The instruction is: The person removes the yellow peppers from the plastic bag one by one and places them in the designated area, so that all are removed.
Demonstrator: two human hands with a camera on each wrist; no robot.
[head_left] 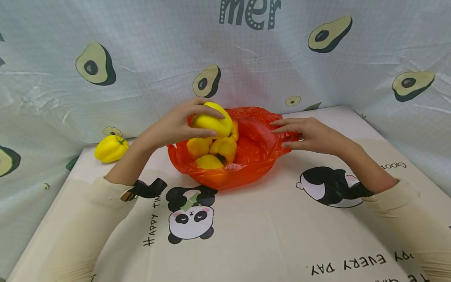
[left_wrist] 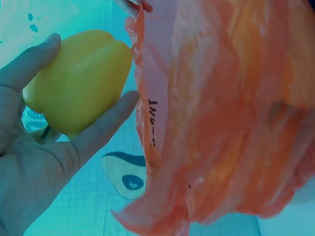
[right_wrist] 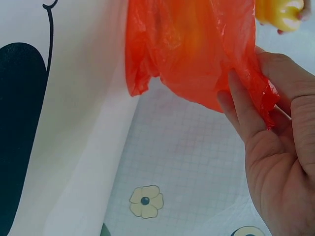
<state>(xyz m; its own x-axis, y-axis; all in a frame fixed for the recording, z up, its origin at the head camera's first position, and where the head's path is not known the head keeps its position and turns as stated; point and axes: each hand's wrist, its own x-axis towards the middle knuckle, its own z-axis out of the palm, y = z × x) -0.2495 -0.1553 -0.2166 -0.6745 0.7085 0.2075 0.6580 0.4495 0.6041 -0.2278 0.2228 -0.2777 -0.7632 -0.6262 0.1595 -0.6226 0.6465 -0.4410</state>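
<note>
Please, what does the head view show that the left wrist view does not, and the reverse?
Only the head view shows a loose yellow bell pepper left of the red plastic bag, and a panda print on the table. Only the left wrist view shows dark, letter-like marks at the bag's edge. Both show the bag, the left grip holding another yellow bell pepper, and an avocado print.

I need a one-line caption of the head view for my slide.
Left hand holds a yellow bell pepper over a red plastic bag; right hand at the bag's rim.
</note>
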